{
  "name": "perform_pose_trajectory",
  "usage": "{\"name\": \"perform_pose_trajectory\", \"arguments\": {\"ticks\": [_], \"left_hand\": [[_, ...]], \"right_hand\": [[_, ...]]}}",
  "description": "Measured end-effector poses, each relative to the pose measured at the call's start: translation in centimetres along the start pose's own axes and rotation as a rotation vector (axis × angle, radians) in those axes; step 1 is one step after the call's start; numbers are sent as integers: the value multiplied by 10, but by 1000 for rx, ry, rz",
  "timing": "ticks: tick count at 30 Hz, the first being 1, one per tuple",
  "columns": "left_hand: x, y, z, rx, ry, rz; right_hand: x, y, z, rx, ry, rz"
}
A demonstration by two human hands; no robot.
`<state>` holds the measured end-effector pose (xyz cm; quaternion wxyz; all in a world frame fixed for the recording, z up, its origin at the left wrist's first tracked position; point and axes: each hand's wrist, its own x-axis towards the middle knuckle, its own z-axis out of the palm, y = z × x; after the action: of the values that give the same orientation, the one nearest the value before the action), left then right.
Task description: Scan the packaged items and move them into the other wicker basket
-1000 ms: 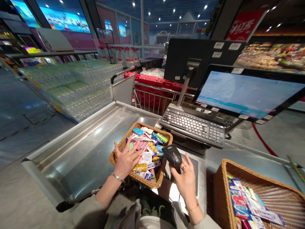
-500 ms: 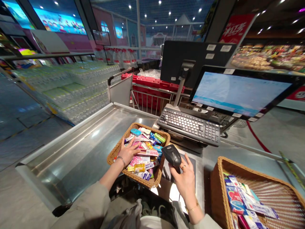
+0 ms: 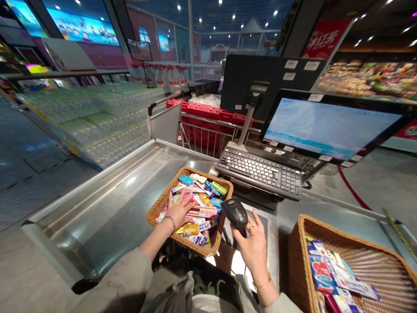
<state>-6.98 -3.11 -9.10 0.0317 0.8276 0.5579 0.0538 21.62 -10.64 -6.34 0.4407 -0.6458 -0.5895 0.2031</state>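
Two bare hands, held apart, head this entry; we take 12 o'clock as straight ahead of the head camera.

Left hand (image 3: pixel 178 211): at 12 o'clock, palm down with fingers spread on small printed packets (image 3: pixel 200 213) filling a wicker basket (image 3: pixel 214 245). We cannot tell whether it grips any packet. One silver bangle (image 3: pixel 170 220) circles the wrist.

Right hand (image 3: pixel 252 248): at 1 o'clock, its fingers wrapped around a black handheld barcode scanner (image 3: pixel 235 212). We find the scanner just beside the basket's right rim, its nose angled toward the packets. One ring (image 3: pixel 250 228) sits on a finger, and a thin gold bracelet (image 3: pixel 264 280) on the wrist.

Also listed: one stainless steel checkout counter (image 3: pixel 107 195), running from 9 to 12 o'clock beneath the basket; one black keyboard (image 3: pixel 259 171) at 1 o'clock; one lit monitor (image 3: pixel 332 126) at 2 o'clock; one second wicker basket (image 3: pixel 355 230) at 4 o'clock, holding long printed cartons (image 3: pixel 329 274); stacked packs of bottled water (image 3: pixel 97 117) at 10 o'clock; and red crates (image 3: pixel 208 115) on a metal cart, far off at 12 o'clock.
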Motion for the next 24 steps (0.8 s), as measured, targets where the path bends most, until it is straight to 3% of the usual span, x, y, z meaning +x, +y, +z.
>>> {"name": "perform_pose_trajectory", "arguments": {"ticks": [6,11,24], "left_hand": [[9,-8,12,-22,-18,8],[11,-8,12,-15,13,48],[18,11,-29,9,203,112]], "right_hand": [[-1,5,1,-12,16,-21],[-3,7,0,-12,43,-46],[-4,12,-7,-3,74,-98]]}}
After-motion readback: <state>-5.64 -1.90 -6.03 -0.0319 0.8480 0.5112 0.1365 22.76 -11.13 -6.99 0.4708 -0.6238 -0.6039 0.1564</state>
